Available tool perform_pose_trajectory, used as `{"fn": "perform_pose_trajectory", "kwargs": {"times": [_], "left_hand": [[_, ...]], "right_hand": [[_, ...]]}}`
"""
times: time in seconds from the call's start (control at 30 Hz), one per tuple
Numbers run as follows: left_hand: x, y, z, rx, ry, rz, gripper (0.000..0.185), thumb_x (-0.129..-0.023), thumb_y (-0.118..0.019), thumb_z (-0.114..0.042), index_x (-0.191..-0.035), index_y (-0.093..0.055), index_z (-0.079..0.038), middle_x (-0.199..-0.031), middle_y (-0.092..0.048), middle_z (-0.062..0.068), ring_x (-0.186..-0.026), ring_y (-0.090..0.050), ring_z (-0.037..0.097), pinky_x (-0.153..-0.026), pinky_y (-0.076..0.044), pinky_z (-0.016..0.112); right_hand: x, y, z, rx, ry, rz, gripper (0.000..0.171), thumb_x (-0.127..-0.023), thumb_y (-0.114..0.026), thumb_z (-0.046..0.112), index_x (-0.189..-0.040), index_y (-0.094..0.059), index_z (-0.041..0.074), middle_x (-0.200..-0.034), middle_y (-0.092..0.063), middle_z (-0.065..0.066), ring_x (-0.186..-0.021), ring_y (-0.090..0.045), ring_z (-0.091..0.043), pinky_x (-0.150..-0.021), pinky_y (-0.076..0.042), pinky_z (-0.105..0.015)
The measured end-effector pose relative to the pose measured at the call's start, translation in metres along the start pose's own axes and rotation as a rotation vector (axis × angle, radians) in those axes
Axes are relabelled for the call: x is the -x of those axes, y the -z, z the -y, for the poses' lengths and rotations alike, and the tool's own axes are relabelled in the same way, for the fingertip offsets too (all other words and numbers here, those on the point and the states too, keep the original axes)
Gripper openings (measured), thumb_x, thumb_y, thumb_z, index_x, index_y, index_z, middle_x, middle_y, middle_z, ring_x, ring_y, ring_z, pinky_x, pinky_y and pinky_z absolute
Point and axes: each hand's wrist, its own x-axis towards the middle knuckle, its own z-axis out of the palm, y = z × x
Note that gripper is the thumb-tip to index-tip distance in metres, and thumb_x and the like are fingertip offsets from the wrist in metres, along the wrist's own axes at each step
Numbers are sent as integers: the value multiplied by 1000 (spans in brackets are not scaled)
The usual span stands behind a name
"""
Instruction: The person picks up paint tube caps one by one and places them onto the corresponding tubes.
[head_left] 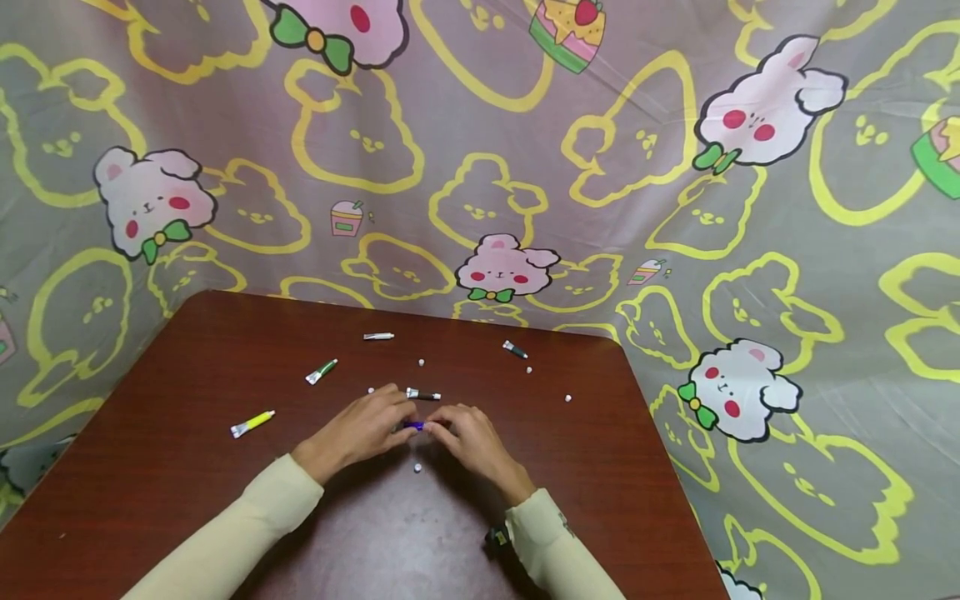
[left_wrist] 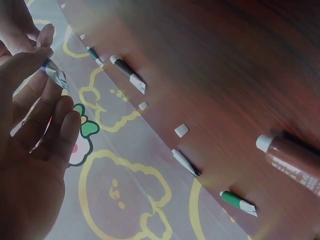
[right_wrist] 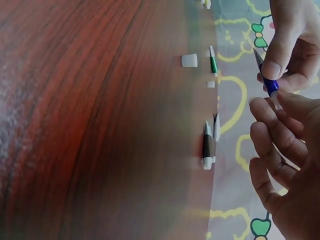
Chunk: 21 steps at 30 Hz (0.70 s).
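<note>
Draped behind and around the work area is a grey cloth [head_left: 480, 125] printed with yellow outlines and pink rabbit figures. In front of it stands a dark red-brown wood-grain counter [head_left: 187, 467].

Both hands meet near the middle of the counter. The left hand [head_left: 360, 429] and the right hand [head_left: 468, 442] each pinch one end of a small blue tube [head_left: 414, 425], which is held between them just above the surface. The right wrist view shows the left thumb and forefinger clamped on the tube's blue body [right_wrist: 270, 86], with the right fingertips [right_wrist: 265, 105] at its lower end. The left wrist view shows the crimped silver tail of the tube [left_wrist: 54, 74] gripped between the fingers. Both forearms wear cream sleeves [head_left: 247, 525].

Other items noted on the counter:
- 1 black tube [head_left: 423, 394] lying just beyond the hands.
- 1 green tube [head_left: 322, 372] to the left of it.
- 1 yellow tube [head_left: 252, 423] further left, well apart from the hands.
- 1 white tube [head_left: 378, 336] near the far edge.
- 1 dark tube [head_left: 515, 349] at the far right.
- Several small white caps scattered loose, 1 [head_left: 417, 468] just in front of the hands, another [head_left: 567, 398] to the right.
- 1 brown tube with a white cap [left_wrist: 292, 160], seen in the left wrist view only.
</note>
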Motion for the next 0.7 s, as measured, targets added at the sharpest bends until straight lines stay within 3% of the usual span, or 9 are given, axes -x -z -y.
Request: {"fn": "perform_pose_trajectory", "kwargs": {"times": [0.43, 0.7], "left_hand": [[-2, -2, -1, 18, -51, -94, 20, -88, -91, -20, -97, -76, -12, -94, -73, -2, -87, -58, 14, -75, -56, 32], [-1, -5, -1, 12, -54, -104, 22, -86, -93, -19, -97, -75, -11, -95, -73, -1, -88, -59, 14, -75, -56, 32]], "right_hand": [[0, -4, -3, -6, -13, -51, 31, -112, -61, 25, -84, -70, 15, -76, -63, 7, -73, -54, -6, -69, -46, -24], [-1, -6, 0, -151, -87, -102, 12, -108, -69, 20, -104, -74, 11, -93, -80, 0, -83, -73, -8, -80, -62, -25]]}}
